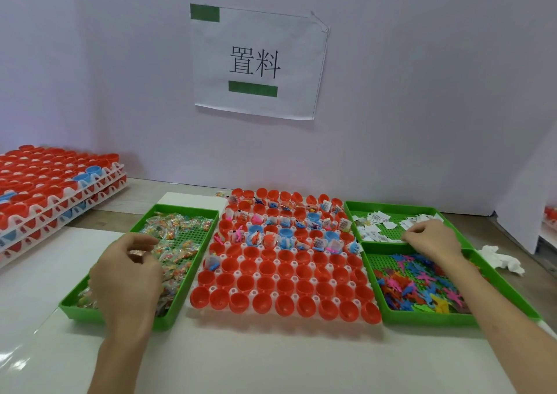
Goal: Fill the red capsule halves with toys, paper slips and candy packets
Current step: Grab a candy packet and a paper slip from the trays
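Two hands work apart: left hand (pixel 126 270) seems to pinch a candy packet (pixel 137 253); right hand (pixel 432 237) curls onto paper slips (pixel 372 234), hold unclear. Empty red capsule halves (pixel 265 285) lie between them, inward of each grip.

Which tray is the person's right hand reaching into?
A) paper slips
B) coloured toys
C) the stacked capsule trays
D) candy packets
A: the right hand sits over the far green tray holding white paper slips, beyond the toy tray.
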A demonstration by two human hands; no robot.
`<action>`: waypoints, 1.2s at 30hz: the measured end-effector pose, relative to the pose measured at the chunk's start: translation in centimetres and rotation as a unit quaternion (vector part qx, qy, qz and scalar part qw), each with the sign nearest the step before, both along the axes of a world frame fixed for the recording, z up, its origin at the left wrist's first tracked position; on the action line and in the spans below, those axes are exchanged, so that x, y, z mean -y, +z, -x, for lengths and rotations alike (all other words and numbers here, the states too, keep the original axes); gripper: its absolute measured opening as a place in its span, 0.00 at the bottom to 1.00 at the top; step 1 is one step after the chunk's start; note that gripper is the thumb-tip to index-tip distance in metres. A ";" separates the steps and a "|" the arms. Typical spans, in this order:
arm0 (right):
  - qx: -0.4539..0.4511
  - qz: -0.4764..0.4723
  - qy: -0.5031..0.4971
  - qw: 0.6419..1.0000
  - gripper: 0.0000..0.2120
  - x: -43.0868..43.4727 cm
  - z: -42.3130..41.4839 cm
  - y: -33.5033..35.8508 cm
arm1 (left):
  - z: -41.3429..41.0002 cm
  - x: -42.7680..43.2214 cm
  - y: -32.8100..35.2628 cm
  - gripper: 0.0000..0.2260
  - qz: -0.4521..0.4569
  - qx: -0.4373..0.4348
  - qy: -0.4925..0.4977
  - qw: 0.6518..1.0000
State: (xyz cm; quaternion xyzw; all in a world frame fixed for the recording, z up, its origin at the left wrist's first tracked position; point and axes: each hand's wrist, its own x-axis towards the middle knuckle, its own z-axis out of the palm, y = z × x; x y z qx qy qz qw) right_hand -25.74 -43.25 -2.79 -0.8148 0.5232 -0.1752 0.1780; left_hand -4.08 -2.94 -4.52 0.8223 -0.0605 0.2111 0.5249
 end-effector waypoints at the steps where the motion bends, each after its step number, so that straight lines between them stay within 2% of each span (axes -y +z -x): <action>1: -0.005 -0.002 0.009 1.000 0.09 0.1 0.1 0.1 | -0.1 0.0 0.0 0.11 0.014 0.021 -0.008 1.000; 4: -0.015 -0.007 0.031 0.999 0.10 0.4 0.4 0.2 | -0.2 0.2 0.2 0.08 0.027 0.087 -0.028 0.996; 12: -0.045 0.002 0.076 0.996 0.10 1.0 0.9 0.1 | 0.2 0.3 0.3 0.07 0.062 0.101 -0.031 0.992; 17: 0.011 0.015 0.075 0.997 0.05 0.5 1.5 0.6 | 0.3 0.3 0.1 0.07 0.075 0.133 0.010 0.988; 21: 0.074 0.036 0.053 0.995 0.10 -0.1 1.9 0.4 | 0.2 0.4 0.1 0.07 0.099 0.147 0.030 0.984; 27: 0.149 0.044 -0.003 0.988 0.10 -0.1 1.8 0.1 | 0.2 0.7 0.3 0.07 0.109 0.193 0.000 0.975; 36: 0.211 0.030 -0.022 0.977 0.06 -0.4 1.3 0.5 | 0.9 1.2 0.5 0.08 0.114 0.201 -0.039 0.972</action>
